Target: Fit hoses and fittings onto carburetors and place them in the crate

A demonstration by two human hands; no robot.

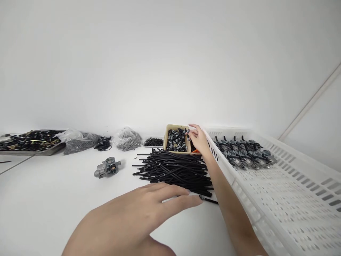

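The pile of black tubes [174, 170] lies mid-table. Just behind it stands a tan bin [167, 137] of small metal fittings, where the right hand [198, 138] pinches what looks like one fitting [188, 132] between fingertips. The left hand [149, 209] lies flat with fingers spread, in front of the pile, touching a stray tube [209, 200]. A white crate [287, 199] sits right of the pile, a grey carburetor [107, 168] left.

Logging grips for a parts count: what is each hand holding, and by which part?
Right hand pinches a small metal part over the tan box; which end is unclear. Left hand holds nothing, fingertips at a black tube.
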